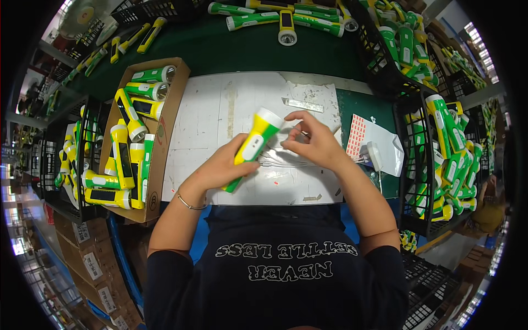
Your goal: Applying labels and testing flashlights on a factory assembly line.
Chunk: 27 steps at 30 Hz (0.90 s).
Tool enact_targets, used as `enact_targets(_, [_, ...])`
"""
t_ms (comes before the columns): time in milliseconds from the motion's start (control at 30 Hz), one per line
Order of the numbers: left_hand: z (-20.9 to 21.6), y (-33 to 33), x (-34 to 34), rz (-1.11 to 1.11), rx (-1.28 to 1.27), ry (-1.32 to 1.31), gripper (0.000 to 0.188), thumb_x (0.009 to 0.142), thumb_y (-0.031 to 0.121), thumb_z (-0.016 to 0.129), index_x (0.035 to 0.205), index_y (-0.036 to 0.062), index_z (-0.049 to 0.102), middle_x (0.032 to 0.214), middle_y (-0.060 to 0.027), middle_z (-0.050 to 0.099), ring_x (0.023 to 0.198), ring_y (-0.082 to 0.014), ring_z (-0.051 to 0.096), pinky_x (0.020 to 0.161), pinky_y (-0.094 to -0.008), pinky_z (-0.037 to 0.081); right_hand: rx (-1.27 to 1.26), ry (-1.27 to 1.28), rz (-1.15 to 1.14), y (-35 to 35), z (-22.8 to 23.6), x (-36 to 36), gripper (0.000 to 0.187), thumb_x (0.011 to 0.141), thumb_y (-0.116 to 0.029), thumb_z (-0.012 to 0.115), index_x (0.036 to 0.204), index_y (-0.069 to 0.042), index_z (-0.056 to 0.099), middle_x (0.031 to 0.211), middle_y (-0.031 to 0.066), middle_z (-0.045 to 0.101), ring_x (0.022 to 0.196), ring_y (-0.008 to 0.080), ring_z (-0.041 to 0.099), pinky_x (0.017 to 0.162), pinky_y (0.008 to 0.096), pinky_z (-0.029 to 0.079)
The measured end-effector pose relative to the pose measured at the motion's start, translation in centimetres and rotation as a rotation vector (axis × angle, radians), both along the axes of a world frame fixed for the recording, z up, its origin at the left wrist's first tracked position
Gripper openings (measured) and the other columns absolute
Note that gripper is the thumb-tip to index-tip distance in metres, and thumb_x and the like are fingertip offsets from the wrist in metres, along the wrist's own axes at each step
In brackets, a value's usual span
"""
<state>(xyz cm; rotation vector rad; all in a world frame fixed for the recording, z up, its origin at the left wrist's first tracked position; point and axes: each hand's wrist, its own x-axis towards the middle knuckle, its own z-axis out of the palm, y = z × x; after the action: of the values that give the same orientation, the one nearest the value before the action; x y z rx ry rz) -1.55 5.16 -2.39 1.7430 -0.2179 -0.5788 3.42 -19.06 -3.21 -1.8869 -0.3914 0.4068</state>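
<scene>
My left hand (227, 165) is wrapped round the lower body of a yellow and green flashlight (256, 140), tilted with its white head up and to the right. Its switch panel faces up. Just right of the flashlight's head, my right hand (313, 140) has its thumb and forefinger apart, with the other fingers curled. Nothing shows between them. A white cable (289, 163) lies on the white work board (203, 110) beneath the hands. Right of the board is a sheet of red stickers (356, 135), beside a white plug-like piece (375, 155) with a cord.
On the left, a cardboard box (180, 82) holds several flashlights, with a black crate (91, 110) beyond it. Two black crates of flashlights (404, 47) (421, 165) stand on the right. More flashlights (286, 27) lie along the far green tabletop (209, 49). A flat clear-and-white strip (304, 104) lies on the board.
</scene>
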Motion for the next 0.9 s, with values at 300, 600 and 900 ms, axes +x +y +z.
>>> enact_targets(300, [-2.2,-1.4,-0.3,0.344,-0.149,0.033,0.051,0.076,0.010,0.068,0.119,0.0016,0.041,0.100,-0.0083,0.055,0.082,-0.0139,0.056,0.071,-0.0263,0.047,-0.343,-0.371,-0.031,3.1,-2.2,-1.0,0.019,0.082,-0.023,0.060,0.095,-0.009,0.061,0.089,0.0093,0.063,0.077,0.0258,0.062,0.067,0.0331,0.050])
enact_targets(600, [-2.7,-4.8,0.3,0.280,0.011,-0.111,0.058,0.073,0.022,0.071,0.120,0.0044,0.042,0.097,-0.0112,0.059,0.088,-0.0181,0.058,0.078,-0.0301,0.046,0.237,0.149,-0.065,0.0,0.4,-1.9,0.018,0.087,-0.011,0.060,0.098,0.004,0.060,0.087,0.0060,0.064,0.081,0.0082,0.059,0.074,0.0213,0.047])
enact_targets(900, [-1.8,-5.8,0.0,0.363,0.366,-0.545,0.059,0.074,0.019,0.068,0.124,0.0054,0.039,0.103,-0.0184,0.058,0.089,-0.0327,0.061,0.075,-0.0380,0.049,0.245,0.186,-0.157,0.0,0.3,-2.2,0.015,0.086,-0.011,0.061,0.092,0.002,0.061,0.082,0.0048,0.064,0.077,0.0073,0.059,0.072,0.0197,0.046])
